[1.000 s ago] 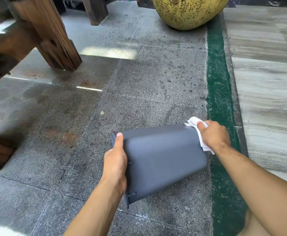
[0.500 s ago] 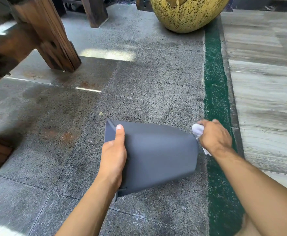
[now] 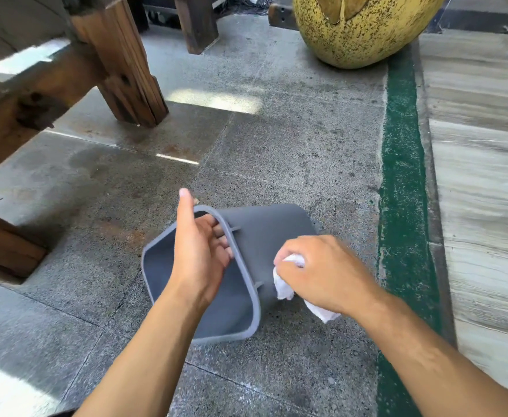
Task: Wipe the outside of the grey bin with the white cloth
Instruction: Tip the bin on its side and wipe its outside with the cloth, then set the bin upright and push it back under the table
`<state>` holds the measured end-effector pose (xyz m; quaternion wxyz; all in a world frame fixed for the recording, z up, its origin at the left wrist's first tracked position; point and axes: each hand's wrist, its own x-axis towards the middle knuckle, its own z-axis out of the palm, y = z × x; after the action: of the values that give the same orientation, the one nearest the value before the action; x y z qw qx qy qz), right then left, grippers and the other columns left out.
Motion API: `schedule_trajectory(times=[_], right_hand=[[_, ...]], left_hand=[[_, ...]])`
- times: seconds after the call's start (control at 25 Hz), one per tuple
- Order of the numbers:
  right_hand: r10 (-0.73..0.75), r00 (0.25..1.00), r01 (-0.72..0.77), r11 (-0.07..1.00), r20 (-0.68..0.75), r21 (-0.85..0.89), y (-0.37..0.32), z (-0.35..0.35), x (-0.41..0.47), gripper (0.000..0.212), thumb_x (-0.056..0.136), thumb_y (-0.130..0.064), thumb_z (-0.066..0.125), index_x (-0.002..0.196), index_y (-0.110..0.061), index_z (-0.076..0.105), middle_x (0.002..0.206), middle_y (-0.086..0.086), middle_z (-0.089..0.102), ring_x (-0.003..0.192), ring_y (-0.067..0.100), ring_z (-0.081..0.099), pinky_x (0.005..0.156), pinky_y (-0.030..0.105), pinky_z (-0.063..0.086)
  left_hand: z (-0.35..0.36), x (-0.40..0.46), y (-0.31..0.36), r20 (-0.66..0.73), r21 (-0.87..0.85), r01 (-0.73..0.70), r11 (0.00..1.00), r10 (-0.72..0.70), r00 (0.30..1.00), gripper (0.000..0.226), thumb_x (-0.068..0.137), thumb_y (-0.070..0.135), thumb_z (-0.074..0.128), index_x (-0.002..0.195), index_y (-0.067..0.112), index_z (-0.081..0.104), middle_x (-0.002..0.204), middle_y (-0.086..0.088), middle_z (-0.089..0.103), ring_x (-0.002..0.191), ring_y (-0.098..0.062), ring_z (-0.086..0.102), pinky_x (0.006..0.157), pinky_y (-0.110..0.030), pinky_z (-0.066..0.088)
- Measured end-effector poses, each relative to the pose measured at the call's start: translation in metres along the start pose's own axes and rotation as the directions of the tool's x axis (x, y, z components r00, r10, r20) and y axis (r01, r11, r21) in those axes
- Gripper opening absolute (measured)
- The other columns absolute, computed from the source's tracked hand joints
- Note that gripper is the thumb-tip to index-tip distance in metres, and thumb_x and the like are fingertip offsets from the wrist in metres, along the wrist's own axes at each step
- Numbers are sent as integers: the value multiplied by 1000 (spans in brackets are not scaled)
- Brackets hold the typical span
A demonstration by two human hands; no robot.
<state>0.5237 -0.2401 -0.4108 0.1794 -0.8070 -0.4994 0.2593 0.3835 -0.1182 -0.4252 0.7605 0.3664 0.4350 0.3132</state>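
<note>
The grey bin (image 3: 261,233) lies tipped on its side over the stone floor, its open mouth turned toward me and to the left. My left hand (image 3: 200,251) grips the upper rim, fingers curled inside the mouth and thumb sticking up. My right hand (image 3: 322,269) holds the crumpled white cloth (image 3: 284,284) and presses it against the bin's outer side wall near the rim. A tail of the cloth hangs out below my right wrist. The bin's base points away from me.
A wooden bench leg (image 3: 126,70) and beams stand at the upper left. A big yellow speckled pot (image 3: 364,25) sits at the top. A green painted strip (image 3: 403,176) runs along the right, with pale striped stone paving (image 3: 481,176) beyond it.
The bin has turned, so its open mouth now faces me. My left hand shifted its hold to the rim. My right hand moved the cloth from the base end to the side wall near the rim.
</note>
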Motion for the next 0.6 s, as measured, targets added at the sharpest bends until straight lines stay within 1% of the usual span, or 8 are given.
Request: schedule_trajectory(times=[0.08,0.16,0.24,0.32,0.4,0.48,0.52,0.6], right_hand=[[-52,998,52,998,-26,22,-7,1,1,46,75,-71,43,97,-39,66,100,-17,67,94,12,63,85,36,52],[-87,995,80,990,-52,-116,-7,2,3,59,71,-86,44,101,-37,59,104,-17,65,96,14,62,80,35,48],[-94,990,70,973,-101,-220,-7,5,7,50,74,-78,50,91,-32,51,99,-12,66,93,22,64,71,35,41],[-91,982,47,967,-163,-252,-7,9,10,38,77,-64,52,81,-27,44,91,-7,65,87,30,63,66,35,37],[-55,978,4,970,-202,-243,-2,5,14,34,79,-54,51,73,-23,39,76,-5,57,76,30,58,62,35,37],[-5,975,-43,977,-224,-209,9,-4,19,32,83,-48,52,70,-21,40,67,-5,52,68,28,58,59,34,40],[23,971,-70,979,-237,-192,16,-9,21,31,84,-47,53,71,-20,42,65,-4,53,65,27,59,58,33,43],[71,958,-121,978,-277,-167,29,-16,25,29,85,-45,53,74,-19,48,64,-1,56,62,26,59,58,33,47]], left_hand=[[4,-1,0,99,-58,17,998,-11,995,84,94,77,28,99,2,65,76,-9,68,69,-18,66,68,-28,55],[7,-2,3,167,-70,85,994,-72,983,95,91,81,29,121,-2,64,95,-14,72,89,-24,70,84,-36,55],[11,-6,6,243,85,135,987,-152,958,99,86,85,30,132,3,61,111,-16,71,99,-28,70,90,-39,53],[12,-11,13,259,309,78,948,-162,952,88,85,80,33,129,10,64,116,-17,76,102,-33,75,92,-43,57],[-5,-6,25,150,453,-72,888,3,989,60,97,60,46,107,8,73,94,-18,81,84,-32,78,80,-40,62],[-41,11,37,-127,613,-156,775,292,948,34,95,42,60,93,12,76,85,-11,82,79,-30,75,81,-41,60],[-61,21,39,-248,712,-77,697,354,902,34,90,45,61,101,17,76,98,-8,81,90,-29,73,90,-43,57],[-84,34,30,-344,797,148,586,238,908,52,87,51,59,125,15,67,129,-11,71,109,-29,65,100,-45,50]])
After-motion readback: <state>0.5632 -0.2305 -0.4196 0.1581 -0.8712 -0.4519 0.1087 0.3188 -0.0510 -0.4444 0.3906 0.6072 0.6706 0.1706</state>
